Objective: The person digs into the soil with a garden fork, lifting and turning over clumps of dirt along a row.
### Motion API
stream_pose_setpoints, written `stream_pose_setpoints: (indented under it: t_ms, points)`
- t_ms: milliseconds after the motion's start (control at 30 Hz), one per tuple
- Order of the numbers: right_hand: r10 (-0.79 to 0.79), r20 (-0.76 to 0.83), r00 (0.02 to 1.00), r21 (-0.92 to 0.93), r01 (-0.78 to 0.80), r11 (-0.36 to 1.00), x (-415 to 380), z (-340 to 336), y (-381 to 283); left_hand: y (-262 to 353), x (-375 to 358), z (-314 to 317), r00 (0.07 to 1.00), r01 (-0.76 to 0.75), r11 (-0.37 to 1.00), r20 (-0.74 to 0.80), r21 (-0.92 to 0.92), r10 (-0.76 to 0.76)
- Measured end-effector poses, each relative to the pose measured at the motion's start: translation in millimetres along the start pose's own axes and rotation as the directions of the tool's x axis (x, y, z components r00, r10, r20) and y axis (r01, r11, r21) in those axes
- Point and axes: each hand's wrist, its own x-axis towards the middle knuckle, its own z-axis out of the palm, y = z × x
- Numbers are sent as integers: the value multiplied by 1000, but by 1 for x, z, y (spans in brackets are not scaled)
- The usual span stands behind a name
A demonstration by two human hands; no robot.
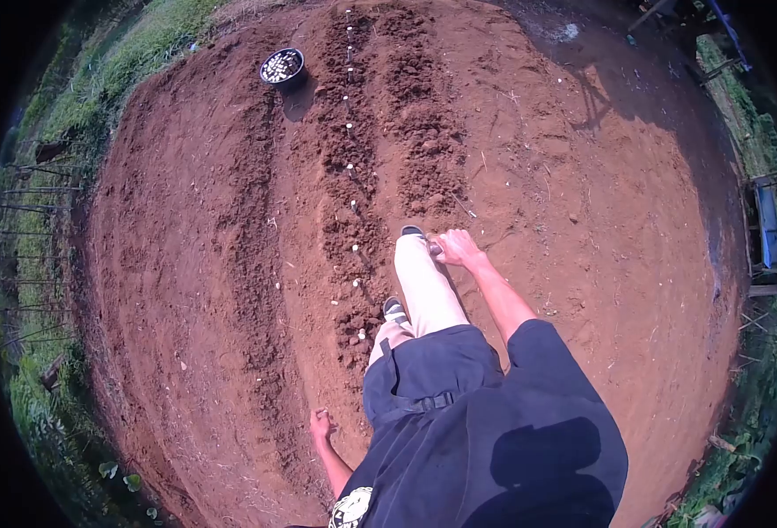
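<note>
My right hand (454, 246) is in front of my right leg, its fingers closed around something dark and small, mostly hidden in the grip. Low beside the ridge is my left hand (320, 425), thumb apart from loosely bent fingers, with nothing visible in it. Along the loosened soil ridge (335, 185) runs a line of short upright sticks with pale tops, among them a near stick (356, 283). They look like stem cuttings. Farther off, a black bucket (284, 81) holds many short pieces with pale ends.
My shoes, one of them a dark shoe (394, 310), are on the soil right of the row. A second loosened ridge (423, 150) runs alongside. Grass (150, 53) and a stick fence (36, 211) border the left; a shaded structure (767, 220) stands at right.
</note>
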Motion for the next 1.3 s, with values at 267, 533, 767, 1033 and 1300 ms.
stream_pose_setpoints:
  t_ms: [267, 533, 767, 1033, 1300]
  points:
    - [92, 181, 979, 101, -111, 989, 7, -14, -6, -23, -20, 34, 939, 300, 934, 230, -195, -254]
    - [99, 116, 988, 50, -105, 993, 7, -6, -4, 31, -14, 45, 958, 192, 963, 250, -190, -142]
    - [96, 138, 986, 20, -99, 995, 2, -22, -8, 69, -12, 56, 975, 183, 957, 163, -227, -148]
    - [23, 39, 999, 135, -28, 990, -12, 2, 33, 100, 1, 108, 983, 110, 990, 155, -92, -95]
    - [125, 107, 986, 115, -137, 984, -40, 6, 63, 172, 45, 123, 951, -47, 992, 308, 121, 7]
